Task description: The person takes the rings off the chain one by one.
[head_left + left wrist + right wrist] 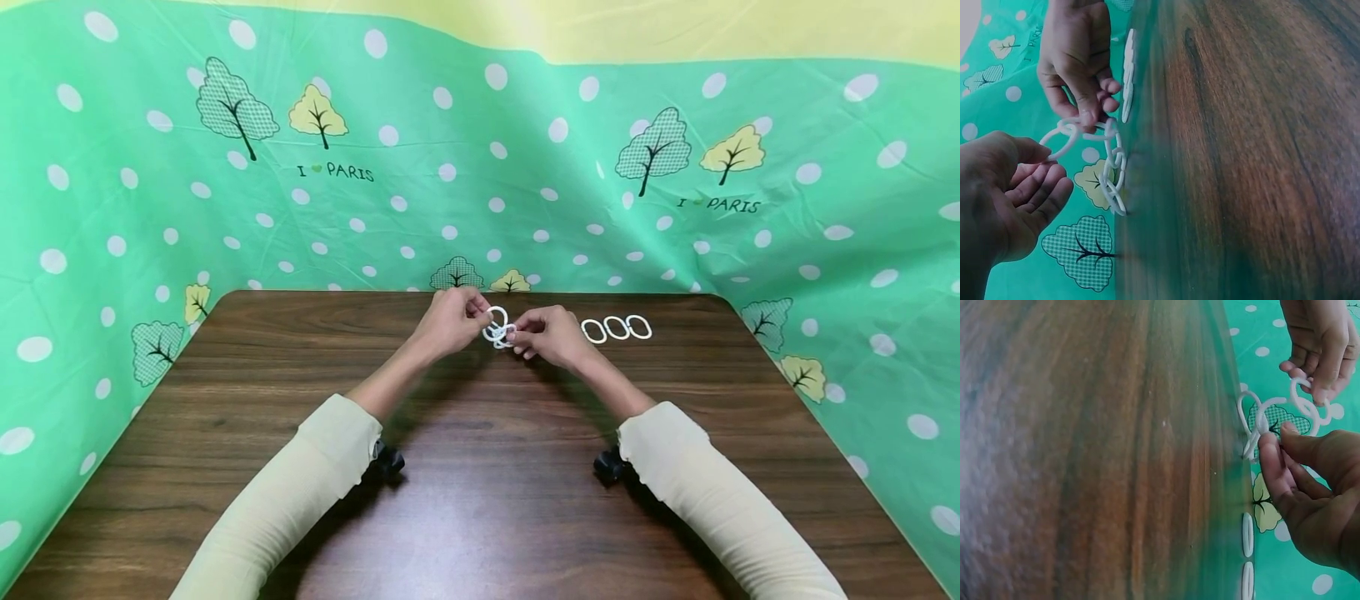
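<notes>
A short chain of white oval links (1114,164) hangs between the two hands near the far edge of the table. My left hand (452,321) pinches one link (1067,145) between thumb and forefinger. From the other side, my right hand (551,335) pinches another link (1300,403) that is hooked through it. In the left wrist view the lower links dangle from beside the right fingertips down to about the tabletop; whether they touch it I cannot tell. The left hand (1329,347) shows at the top of the right wrist view, thumb against its link.
Three loose white links (617,328) lie in a row on the dark wooden table (480,467), right of the right hand. A green dotted cloth (495,183) rises behind and along both sides. A black wrist device (390,464) sits under each sleeve cuff.
</notes>
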Available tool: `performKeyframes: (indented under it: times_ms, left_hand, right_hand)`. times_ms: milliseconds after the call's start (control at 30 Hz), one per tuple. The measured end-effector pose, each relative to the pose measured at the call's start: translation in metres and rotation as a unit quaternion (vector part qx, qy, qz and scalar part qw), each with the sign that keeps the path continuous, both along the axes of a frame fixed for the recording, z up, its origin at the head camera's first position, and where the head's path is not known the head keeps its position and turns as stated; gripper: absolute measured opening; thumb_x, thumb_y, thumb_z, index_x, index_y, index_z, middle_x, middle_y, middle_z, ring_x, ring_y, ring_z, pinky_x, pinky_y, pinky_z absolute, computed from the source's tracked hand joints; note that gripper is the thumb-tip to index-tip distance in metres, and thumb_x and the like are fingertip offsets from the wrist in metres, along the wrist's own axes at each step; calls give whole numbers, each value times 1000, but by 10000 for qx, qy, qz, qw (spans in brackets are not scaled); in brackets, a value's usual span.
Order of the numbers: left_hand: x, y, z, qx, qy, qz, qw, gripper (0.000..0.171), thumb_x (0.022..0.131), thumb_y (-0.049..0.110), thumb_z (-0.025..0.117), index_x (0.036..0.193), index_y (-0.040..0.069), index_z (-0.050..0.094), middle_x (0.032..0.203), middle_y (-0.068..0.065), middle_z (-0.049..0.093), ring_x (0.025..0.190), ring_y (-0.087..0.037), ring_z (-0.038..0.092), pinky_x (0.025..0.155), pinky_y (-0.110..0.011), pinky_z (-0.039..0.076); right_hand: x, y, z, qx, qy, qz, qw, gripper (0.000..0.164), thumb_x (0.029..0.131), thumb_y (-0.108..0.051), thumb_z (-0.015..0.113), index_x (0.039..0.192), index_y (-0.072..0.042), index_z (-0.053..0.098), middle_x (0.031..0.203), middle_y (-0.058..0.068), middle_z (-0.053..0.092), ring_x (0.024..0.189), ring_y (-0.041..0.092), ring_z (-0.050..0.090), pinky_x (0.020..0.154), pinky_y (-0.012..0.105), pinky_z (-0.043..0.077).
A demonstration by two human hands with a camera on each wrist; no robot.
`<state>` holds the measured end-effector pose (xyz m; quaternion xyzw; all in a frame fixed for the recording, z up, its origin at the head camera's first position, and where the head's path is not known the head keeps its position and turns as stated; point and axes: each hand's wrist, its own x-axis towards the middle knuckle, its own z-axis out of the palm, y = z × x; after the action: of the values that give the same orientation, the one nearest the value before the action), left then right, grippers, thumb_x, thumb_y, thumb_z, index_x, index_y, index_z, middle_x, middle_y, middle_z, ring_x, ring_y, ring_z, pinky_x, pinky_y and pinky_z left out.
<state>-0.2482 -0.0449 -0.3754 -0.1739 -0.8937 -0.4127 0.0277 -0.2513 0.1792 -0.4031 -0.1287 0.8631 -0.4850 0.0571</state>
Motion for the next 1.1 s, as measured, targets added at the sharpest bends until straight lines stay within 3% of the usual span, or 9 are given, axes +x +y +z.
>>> performKeyframes:
  times_ms: [300, 500, 633, 733, 833, 1100]
  left_hand:
    - [-1, -2, -3, -75, 130, 37, 9999, 7, 100, 6, 74, 101, 3, 80, 89, -8, 76, 79, -16, 65, 70, -24, 51]
    - [0, -2, -4, -131, 31, 139, 9998, 8, 98, 5, 72, 98, 3, 80, 87, -8, 78, 74, -15, 65, 64, -23, 51]
    - [1, -2, -4, -214, -71, 244, 9994, 9, 96, 4, 72, 97, 3, 80, 86, -8, 79, 71, -15, 64, 62, -24, 51]
    - [2, -2, -3, -233, -159, 320, 9991, 9, 95, 3, 72, 97, 3, 80, 86, -9, 79, 71, -15, 64, 62, -24, 51]
    - [1, -2, -3, -251, -197, 370, 9988, 9, 96, 3, 72, 96, 3, 81, 87, -9, 80, 70, -15, 64, 60, -24, 50]
    - [-1, -1, -6, -389, -171, 388, 9983, 14, 92, 0, 69, 96, 3, 83, 84, -7, 79, 68, -14, 62, 58, -23, 48]
  right_hand:
    - [0, 0, 1, -394, 262, -118, 9988, 13, 102, 2, 81, 109, 12, 81, 101, 29, 84, 79, 20, 85, 79, 38, 71]
    - [2, -1, 2, -94, 412, -258, 9988, 10, 101, 0, 83, 105, 8, 83, 97, 24, 85, 71, 8, 80, 79, 43, 71]
    - [4, -2, 5, 338, 666, -343, 9966, 7, 99, -5, 87, 100, 2, 86, 92, 17, 86, 69, 7, 79, 67, 31, 68]
    - [4, -3, 6, 572, 856, -370, 9940, 6, 98, -7, 88, 97, -1, 87, 88, 13, 86, 68, 7, 77, 57, 20, 56]
    - [5, -3, 7, 657, 962, -379, 9925, 7, 98, -10, 89, 95, -4, 88, 85, 10, 86, 68, 9, 77, 56, 16, 50]
    - [3, -2, 7, 573, 1090, -310, 9919, 9, 99, -8, 88, 92, -3, 87, 84, 11, 86, 67, 9, 78, 62, 14, 54]
